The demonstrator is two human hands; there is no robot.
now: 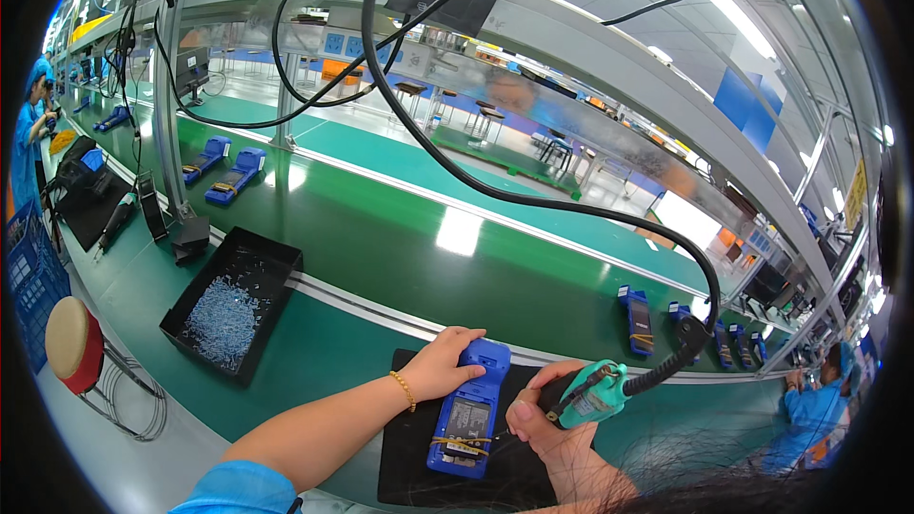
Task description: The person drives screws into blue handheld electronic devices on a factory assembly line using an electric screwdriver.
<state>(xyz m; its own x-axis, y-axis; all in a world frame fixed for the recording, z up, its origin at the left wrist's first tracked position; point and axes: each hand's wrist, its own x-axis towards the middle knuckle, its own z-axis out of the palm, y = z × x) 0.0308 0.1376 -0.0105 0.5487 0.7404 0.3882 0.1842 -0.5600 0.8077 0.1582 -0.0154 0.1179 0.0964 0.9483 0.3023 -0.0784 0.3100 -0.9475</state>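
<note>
A blue handheld terminal (467,414) lies face down on a black mat (405,466), its back showing a dark labelled battery area. A tan rubber band (461,442) wraps its lower end. My left hand (446,366) grips the terminal's upper end, thumb across it and fingers over the far side. In my right hand (545,424) is a teal electric screwdriver (595,394), held tilted, with its thin bit pointing left toward the terminal's lower part. Whether the bit touches the terminal I cannot tell. A thick black cable (700,300) runs up from the screwdriver's rear.
Left of the mat, a black tray (276,266) holds many small screws. Beyond runs a green conveyor (381,247) carrying more blue terminals (238,176). Another tool (116,221) lies far left, near a round stool (74,343). Co-workers in blue sit at both sides.
</note>
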